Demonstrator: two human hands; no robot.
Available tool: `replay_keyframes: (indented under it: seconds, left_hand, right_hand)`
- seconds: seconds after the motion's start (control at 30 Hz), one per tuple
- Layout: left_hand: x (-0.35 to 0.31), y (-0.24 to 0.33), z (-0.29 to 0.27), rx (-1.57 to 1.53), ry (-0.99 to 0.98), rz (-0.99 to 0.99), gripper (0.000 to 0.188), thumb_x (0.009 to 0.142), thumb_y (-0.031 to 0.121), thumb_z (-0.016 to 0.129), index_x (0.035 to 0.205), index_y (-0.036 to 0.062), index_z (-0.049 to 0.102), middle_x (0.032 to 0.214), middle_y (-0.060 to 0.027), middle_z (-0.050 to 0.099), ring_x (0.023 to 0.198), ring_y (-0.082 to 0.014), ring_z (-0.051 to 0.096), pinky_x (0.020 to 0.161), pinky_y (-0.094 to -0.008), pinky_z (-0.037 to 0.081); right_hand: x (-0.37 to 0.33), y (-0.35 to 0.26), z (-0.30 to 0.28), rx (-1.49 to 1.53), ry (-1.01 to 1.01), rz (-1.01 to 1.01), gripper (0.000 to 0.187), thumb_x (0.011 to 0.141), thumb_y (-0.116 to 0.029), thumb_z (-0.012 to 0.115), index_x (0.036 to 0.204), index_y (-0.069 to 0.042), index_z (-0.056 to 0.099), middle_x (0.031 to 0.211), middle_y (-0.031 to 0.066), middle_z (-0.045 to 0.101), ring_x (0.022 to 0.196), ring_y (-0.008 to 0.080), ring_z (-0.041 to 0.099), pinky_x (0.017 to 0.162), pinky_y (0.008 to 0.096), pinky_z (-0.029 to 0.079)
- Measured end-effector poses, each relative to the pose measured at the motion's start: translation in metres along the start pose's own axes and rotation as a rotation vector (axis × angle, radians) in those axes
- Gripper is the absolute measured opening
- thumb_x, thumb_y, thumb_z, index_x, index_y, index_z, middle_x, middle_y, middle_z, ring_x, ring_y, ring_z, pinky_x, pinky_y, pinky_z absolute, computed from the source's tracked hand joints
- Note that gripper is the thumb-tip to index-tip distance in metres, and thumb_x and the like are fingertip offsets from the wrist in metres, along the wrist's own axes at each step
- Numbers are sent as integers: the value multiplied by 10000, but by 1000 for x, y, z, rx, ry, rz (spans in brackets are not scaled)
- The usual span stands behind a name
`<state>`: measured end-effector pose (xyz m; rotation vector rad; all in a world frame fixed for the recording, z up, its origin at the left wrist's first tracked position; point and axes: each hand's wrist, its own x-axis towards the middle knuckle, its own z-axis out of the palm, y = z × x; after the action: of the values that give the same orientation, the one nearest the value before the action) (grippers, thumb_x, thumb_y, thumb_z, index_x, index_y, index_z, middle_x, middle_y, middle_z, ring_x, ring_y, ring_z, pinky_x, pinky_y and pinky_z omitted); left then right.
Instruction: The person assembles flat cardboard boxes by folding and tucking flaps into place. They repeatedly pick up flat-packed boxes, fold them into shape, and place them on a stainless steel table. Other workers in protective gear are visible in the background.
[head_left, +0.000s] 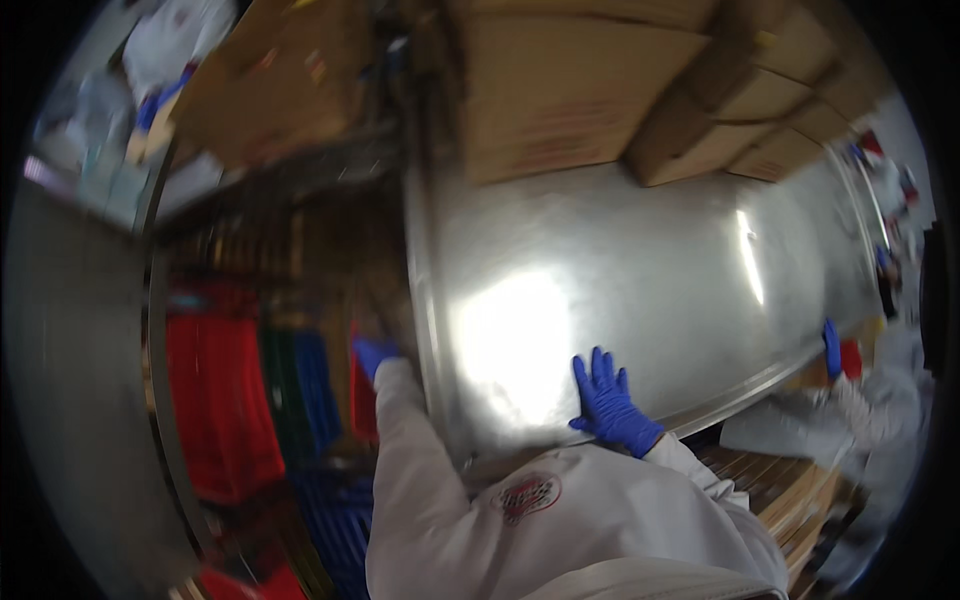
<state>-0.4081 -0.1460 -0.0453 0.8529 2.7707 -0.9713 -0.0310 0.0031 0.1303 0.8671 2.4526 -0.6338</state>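
Note:
My right hand (pixel 612 408), in a blue glove, lies on the bare metal table (pixel 680 270) with its fingers spread, holding nothing. To the left, beyond the table's edge, my left hand (pixel 374 354), also gloved in blue, is lowered beside a narrow red plastic piece (pixel 363 395). It overlaps the upper part of that piece, but motion blur hides whether the fingers close on it. Further left stand red plastic crates or bins (pixel 220 410), with a green one (pixel 280 385) and a blue one (pixel 316 390) beside them.
Cardboard boxes (pixel 550 100) stand along the table's far side, with more boxes (pixel 740 120) at the far right. Another cardboard box (pixel 275 90) is at the upper left. A co-worker's gloved hand (pixel 832 348) rests by the table's right edge. Wooden slats (pixel 775 485) lie below there.

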Motion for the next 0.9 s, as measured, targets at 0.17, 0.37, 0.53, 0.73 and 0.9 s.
replay_keyframes:
  seconds: [0.17,0.37,0.53,0.73,0.9]
  left_hand:
    - [5,-33,44,-1354,32,-126,655,940,315,474,1479,50,211,1544,-96,235,1394,-210,277,1109,-366,242]
    - [-77,-88,17,-1309,320,-453,863,737,311,761,1387,-15,297,1374,-207,441,1248,-343,462,1023,-413,383]
    - [-122,-162,-83,-1083,570,-581,810,744,325,742,1383,14,354,1221,-284,558,1117,-431,551,908,-475,462]
    - [-139,-184,-86,-1223,644,-359,715,832,260,661,1392,-23,317,1219,-294,554,1106,-405,571,901,-447,482]
    - [-131,-76,-15,-1023,390,-385,726,787,177,617,1385,-42,270,1284,-304,484,1193,-412,502,984,-449,425]
  right_hand:
    - [-2,5,-3,51,1,-61,1078,767,-420,730,1506,-104,11,1518,308,2,1403,498,40,1059,681,140]
    - [4,13,-6,40,-10,-94,1081,789,-423,714,1502,-85,-26,1527,292,-49,1417,465,-28,1078,660,138]
    - [2,16,0,-10,128,-158,1089,765,-445,723,1497,-51,21,1508,331,13,1398,505,53,1052,676,182]
    - [0,27,14,-4,235,-233,1053,764,-486,697,1495,-41,84,1502,340,43,1396,506,77,1055,673,176]
    - [-6,35,17,19,243,-262,970,797,-485,642,1501,-68,120,1535,264,73,1422,440,72,1071,666,131]
